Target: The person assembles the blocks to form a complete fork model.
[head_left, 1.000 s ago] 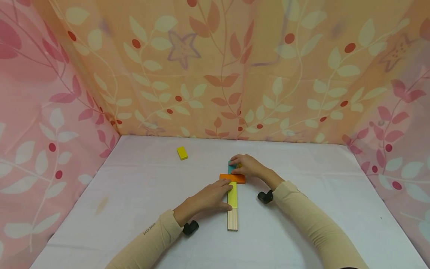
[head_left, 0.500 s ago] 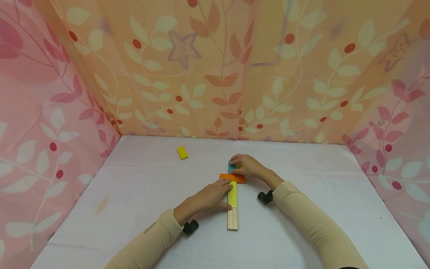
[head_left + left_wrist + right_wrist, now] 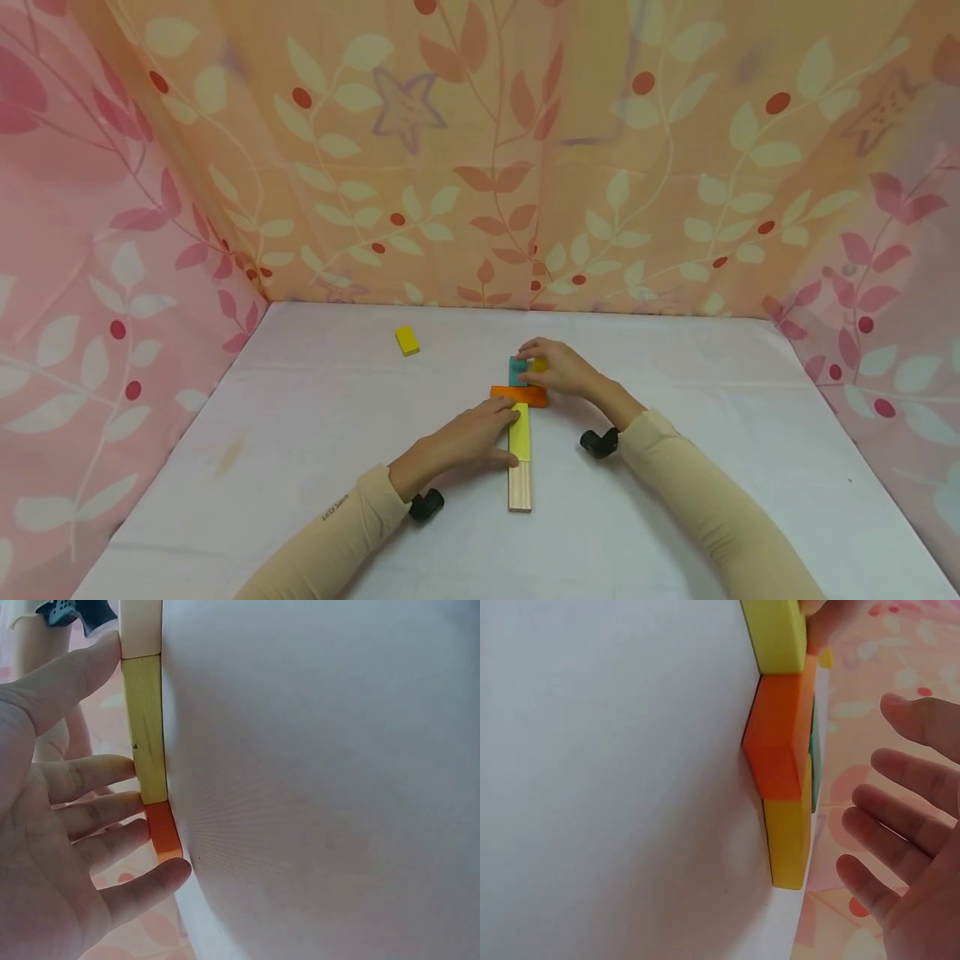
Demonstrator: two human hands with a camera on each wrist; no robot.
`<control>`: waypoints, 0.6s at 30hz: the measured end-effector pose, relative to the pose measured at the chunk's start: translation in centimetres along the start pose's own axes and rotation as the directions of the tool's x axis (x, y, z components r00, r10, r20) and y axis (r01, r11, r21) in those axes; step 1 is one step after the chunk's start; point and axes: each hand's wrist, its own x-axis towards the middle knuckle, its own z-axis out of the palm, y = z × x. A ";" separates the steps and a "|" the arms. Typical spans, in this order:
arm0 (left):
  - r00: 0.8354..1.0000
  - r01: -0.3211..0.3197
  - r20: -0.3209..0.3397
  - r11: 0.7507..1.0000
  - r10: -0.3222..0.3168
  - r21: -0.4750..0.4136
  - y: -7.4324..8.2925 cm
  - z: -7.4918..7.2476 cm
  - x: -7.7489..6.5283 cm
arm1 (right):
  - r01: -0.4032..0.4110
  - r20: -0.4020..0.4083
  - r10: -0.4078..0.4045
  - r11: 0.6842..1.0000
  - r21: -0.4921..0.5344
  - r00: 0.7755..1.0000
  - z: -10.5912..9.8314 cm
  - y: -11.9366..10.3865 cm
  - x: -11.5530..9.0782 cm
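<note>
A plain wooden block (image 3: 519, 492) and a light yellow block (image 3: 519, 437) lie end to end in a line. Across their far end sits an orange block (image 3: 534, 399). Beyond it a teal block (image 3: 515, 372) and a deeper yellow block (image 3: 539, 365) lie side by side. My left hand (image 3: 467, 437) has its fingers spread along the left of the row, fingertips at the light yellow and orange blocks (image 3: 163, 832). My right hand (image 3: 561, 369) hovers over the teal and deeper yellow pair; in the right wrist view its loosely bent fingers are apart from the blocks, holding nothing.
A single yellow block (image 3: 407, 340) lies on the white-covered table (image 3: 315, 400) towards the back left. Patterned curtains (image 3: 480, 167) enclose the table at the back and both sides.
My right hand has lifted slightly and drawn back to the right, showing more of the teal and deeper yellow blocks. My left hand and the row have stayed put.
</note>
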 end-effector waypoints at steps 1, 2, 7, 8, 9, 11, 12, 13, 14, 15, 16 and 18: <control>1.000 -0.004 -0.002 1.000 0.004 -0.002 0.0 0.0 0.0 | 0.005 -0.005 -0.005 1.000 0.004 1.000 0.0 -0.1 -0.2; 1.000 -0.005 -0.002 1.000 0.005 -0.006 0.0 0.0 0.0 | 0.013 -0.012 -0.013 1.000 0.013 1.000 0.0 -0.2 -0.5; 1.000 0.000 0.006 1.000 0.000 -0.012 0.1 0.0 0.0 | 0.040 -0.041 -0.039 0.999 0.028 0.998 -0.3 -0.4 -1.9; 1.000 0.004 0.007 1.000 -0.004 -0.011 0.1 0.0 0.0 | 0.042 -0.045 -0.040 0.999 0.034 0.998 -0.4 -0.4 -2.2; 1.000 0.007 0.008 1.000 -0.007 -0.010 0.1 -0.1 0.0 | 0.035 -0.047 -0.033 0.999 0.037 0.998 -0.4 -0.5 -2.6; 1.000 0.015 0.007 1.000 -0.015 -0.009 0.2 -0.1 0.1 | 0.023 -0.047 -0.021 0.998 0.051 0.999 -0.4 -0.6 -3.2; 1.000 0.020 0.006 1.000 -0.020 -0.006 0.2 -0.1 0.1 | 0.018 -0.046 -0.015 0.998 0.056 0.999 -0.4 -0.7 -3.5; 1.000 0.024 0.007 1.000 -0.024 -0.001 0.3 -0.1 0.1 | 0.014 -0.047 -0.011 0.998 0.065 0.999 -0.3 -0.7 -3.7; 1.000 0.029 0.008 1.000 -0.029 0.005 0.3 -0.2 0.1 | 0.011 -0.047 -0.007 0.997 0.073 0.999 -0.3 -0.8 -4.0; 0.999 0.033 0.010 0.999 -0.033 0.009 0.3 -0.2 0.1 | 0.006 -0.046 -0.003 0.997 0.077 0.999 -0.1 -0.9 -4.3; 0.999 0.035 0.009 0.999 -0.035 0.014 0.4 -0.2 0.1 | 0.007 -0.046 -0.004 0.997 0.079 0.999 -0.1 -1.0 -4.6; 0.999 0.040 0.011 0.999 -0.040 0.023 0.4 -0.2 0.1 | 0.011 -0.047 -0.008 0.997 0.074 0.999 0.1 -1.2 -5.1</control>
